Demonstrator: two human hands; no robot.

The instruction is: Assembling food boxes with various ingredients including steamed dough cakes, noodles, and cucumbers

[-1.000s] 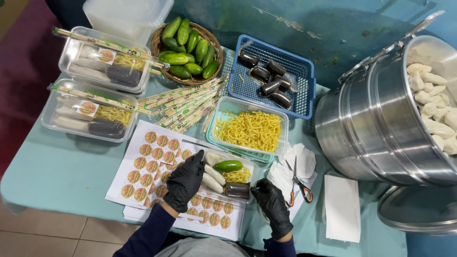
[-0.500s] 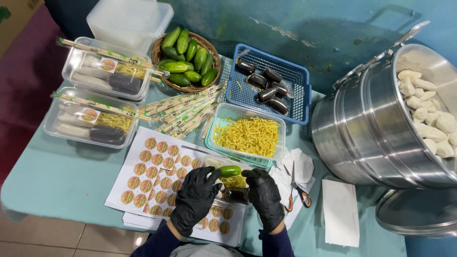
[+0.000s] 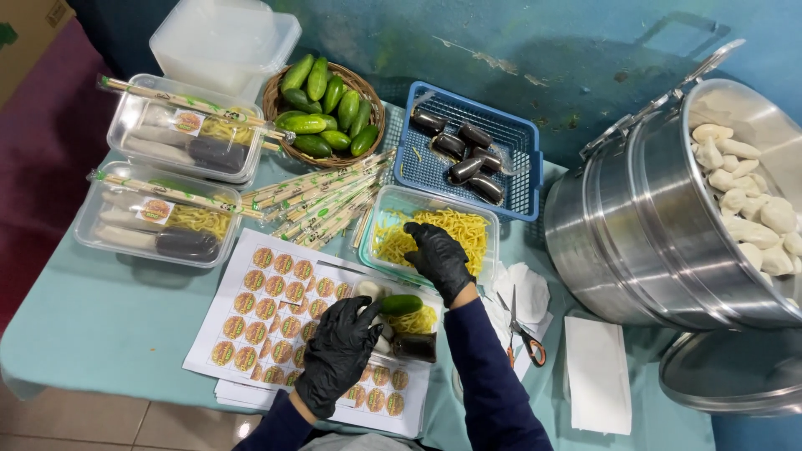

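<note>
Both my hands wear black gloves. My left hand (image 3: pixel 338 355) rests with spread fingers on the near side of an open clear meal box (image 3: pixel 399 321) holding white pieces, a green cucumber (image 3: pixel 401 304), yellow noodles and a dark sauce packet (image 3: pixel 415 347). The box lies on sheets of round stickers (image 3: pixel 276 309). My right hand (image 3: pixel 438 255) reaches into a clear tub of yellow noodles (image 3: pixel 464 230), fingers curled down among the strands.
Two closed meal boxes with chopsticks on top (image 3: pixel 163 213) sit at the left. A basket of cucumbers (image 3: pixel 322 108), wrapped chopsticks (image 3: pixel 322 200), a blue basket of dark packets (image 3: pixel 468 154), a big steel pot of white dumplings (image 3: pixel 718 200), scissors (image 3: pixel 522 330) and napkins (image 3: pixel 595 372) surround the work spot.
My right hand left the open box and moved up into the noodle tub. My left hand stays on the box. The camera view shifted slightly.
</note>
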